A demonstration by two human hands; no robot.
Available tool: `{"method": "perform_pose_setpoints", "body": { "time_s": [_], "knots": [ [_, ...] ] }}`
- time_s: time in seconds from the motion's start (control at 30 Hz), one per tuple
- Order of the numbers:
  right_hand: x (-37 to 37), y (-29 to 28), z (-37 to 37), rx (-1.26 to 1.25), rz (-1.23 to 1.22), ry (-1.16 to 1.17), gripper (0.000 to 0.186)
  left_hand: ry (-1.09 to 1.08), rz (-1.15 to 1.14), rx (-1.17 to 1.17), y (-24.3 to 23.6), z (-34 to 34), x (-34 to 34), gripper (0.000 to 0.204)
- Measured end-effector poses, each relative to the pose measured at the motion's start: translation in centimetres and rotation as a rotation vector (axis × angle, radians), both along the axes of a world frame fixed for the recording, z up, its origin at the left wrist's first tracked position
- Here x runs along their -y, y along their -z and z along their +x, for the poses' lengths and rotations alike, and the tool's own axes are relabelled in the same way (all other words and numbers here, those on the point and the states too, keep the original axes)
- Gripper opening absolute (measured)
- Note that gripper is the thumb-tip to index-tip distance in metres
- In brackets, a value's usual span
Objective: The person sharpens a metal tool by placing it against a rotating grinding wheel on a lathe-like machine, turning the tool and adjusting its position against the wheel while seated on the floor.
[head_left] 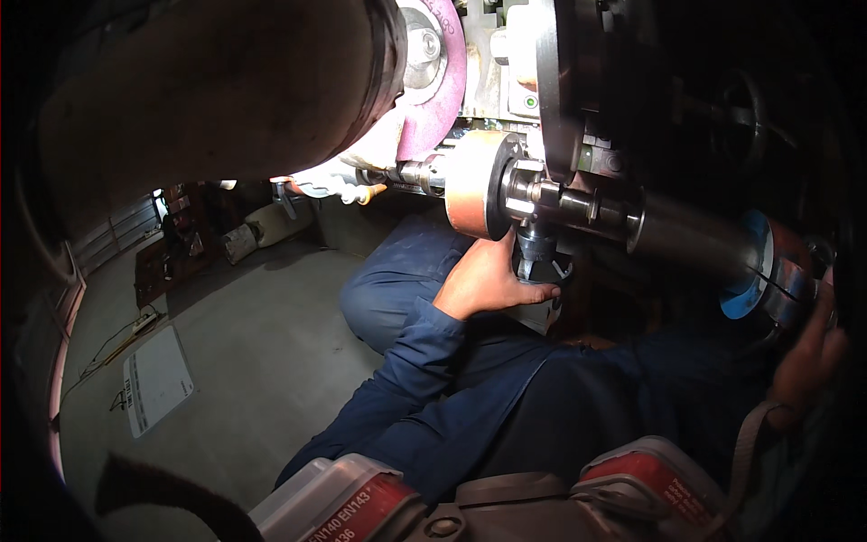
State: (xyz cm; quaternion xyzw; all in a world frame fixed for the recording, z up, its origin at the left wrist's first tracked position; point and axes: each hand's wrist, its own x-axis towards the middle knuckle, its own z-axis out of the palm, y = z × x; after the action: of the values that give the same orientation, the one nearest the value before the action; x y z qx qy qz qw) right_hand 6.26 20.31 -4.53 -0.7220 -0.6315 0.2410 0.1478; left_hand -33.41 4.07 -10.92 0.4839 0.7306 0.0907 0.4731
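My left hand (488, 275) reaches up under a grinding machine and grips a dark metal holder (539, 253) that hangs below the machine's spindle. Above it turns or sits a copper-coloured drum (470, 185) on a steel shaft (551, 199). A pink grinding wheel (433, 81) stands just above the drum. My right hand (808, 357) is at the far right edge, wrapped on a round metal part (787, 287) next to a blue disc (745, 271); its fingers are partly hidden in the dark.
A large dark cylindrical housing (208, 90) fills the upper left. Below lies a grey concrete floor (262, 361) with a white sheet (155, 379), a cable and sacks further back. My blue-clad knee (397, 280) is under the machine. A red and grey device (361, 510) hangs at my chest.
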Motion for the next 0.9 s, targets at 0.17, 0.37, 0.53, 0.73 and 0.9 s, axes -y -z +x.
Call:
{"method": "perform_pose_setpoints", "body": {
  "time_s": [0.17,0.37,0.53,0.73,0.9],
  "knots": [
    [-0.4,0.8,-0.1,-0.295,0.004,0.095,0.041,0.006,0.052,0.018,0.5,0.0,0.1,0.086],
    [-0.6,-1.3,-6.0,-0.307,0.096,0.036,0.040,0.002,0.034,0.006,0.7,-0.4,0.3,0.089],
    [-0.1,-1.8,-6.4,-0.222,0.162,0.006,0.039,-0.022,-0.118,0.019,0.1,-0.1,0.1,0.089],
    [0.5,-0.9,-6.2,-0.186,0.333,-0.048,0.037,0.037,0.100,0.004,-0.1,0.1,0.3,0.084],
    [0.8,-0.5,-6.4,-0.210,0.427,-0.062,0.036,0.058,0.019,-0.067,0.5,-0.1,0.8,0.080]
  ]
}}
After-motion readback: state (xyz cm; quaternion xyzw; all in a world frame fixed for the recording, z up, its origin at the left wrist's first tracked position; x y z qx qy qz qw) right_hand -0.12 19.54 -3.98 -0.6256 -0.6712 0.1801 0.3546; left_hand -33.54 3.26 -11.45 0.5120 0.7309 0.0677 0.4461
